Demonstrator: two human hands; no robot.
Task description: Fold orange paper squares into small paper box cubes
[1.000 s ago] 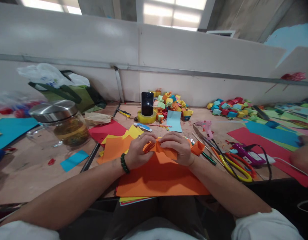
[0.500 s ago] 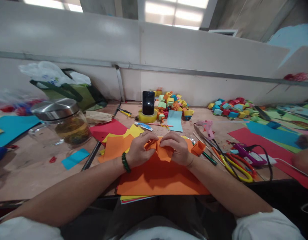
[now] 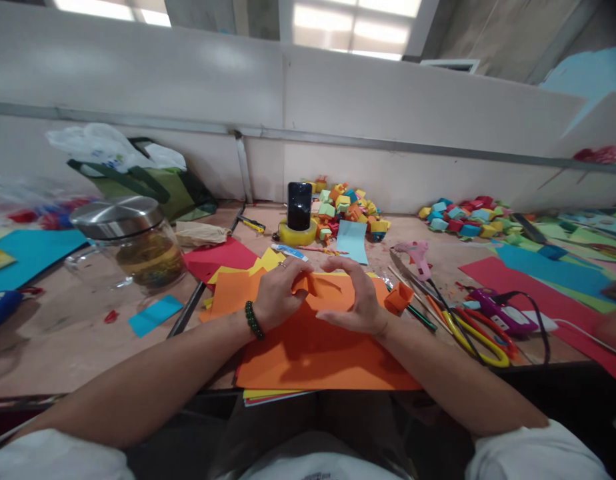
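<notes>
Both your left hand and right hand pinch the small orange paper, which sits between them above the orange sheet.

Both hands press a small folded orange paper between them. The left hand pinches its edge. The right hand curves over it, above the orange sheet.

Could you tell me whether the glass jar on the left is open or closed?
Closed: the glass jar has its metal lid seated on top.
</notes>
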